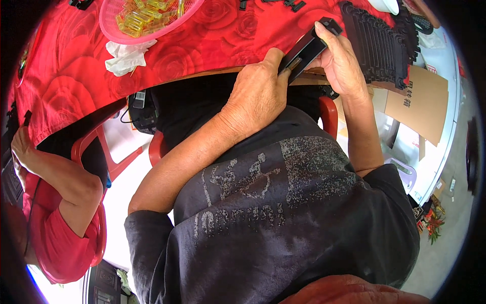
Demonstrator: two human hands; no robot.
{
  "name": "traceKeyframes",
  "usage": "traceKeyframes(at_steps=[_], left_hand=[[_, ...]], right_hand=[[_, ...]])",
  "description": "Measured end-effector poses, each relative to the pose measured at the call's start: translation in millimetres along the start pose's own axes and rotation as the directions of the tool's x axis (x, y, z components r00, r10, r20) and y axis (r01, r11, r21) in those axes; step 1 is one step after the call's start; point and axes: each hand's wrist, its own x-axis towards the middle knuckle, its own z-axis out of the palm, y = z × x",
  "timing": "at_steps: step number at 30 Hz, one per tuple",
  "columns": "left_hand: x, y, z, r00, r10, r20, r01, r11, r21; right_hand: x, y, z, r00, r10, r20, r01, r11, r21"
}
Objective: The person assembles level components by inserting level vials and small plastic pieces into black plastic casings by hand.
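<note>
A long black plastic housing (309, 49), with an open channel along its face, is held tilted over the near edge of the table. My left hand (260, 87) is closed round its lower end, thumb and fingers near a small yellowish piece (293, 64) that seems to sit in the channel. Higher up, my right hand (340, 63) grips the same housing, its thumb against the upper end. Part of the right fingers is hidden behind the housing. Several similar long black parts (377, 48) lie side by side on the table to the right of my right hand.
A pink basket (107, 31) of yellow transparent pieces stands at the far left on the red rose-patterned tablecloth (202, 45). Crumpled white tissue (126, 58) lies beside it. A cardboard sheet (422, 104) is at the right. A co-worker's arm (66, 175) is at the left, holding something black.
</note>
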Motion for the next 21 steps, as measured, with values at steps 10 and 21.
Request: traceKeyframes(at_steps=[10, 21], left_hand=[[3, -2, 3, 1.0, -0.008, -0.023, 0.007, 0.999, -0.041], [12, 8, -1, 0.998, 0.005, -0.068, 0.005, 0.989, 0.146]], right_hand=[[0, -3, 1, 0.999, -0.021, 0.034, 0.021, 1.0, 0.009], [0, -2, 11, 0.999, -0.006, -0.042, 0.003, 0.998, -0.065]])
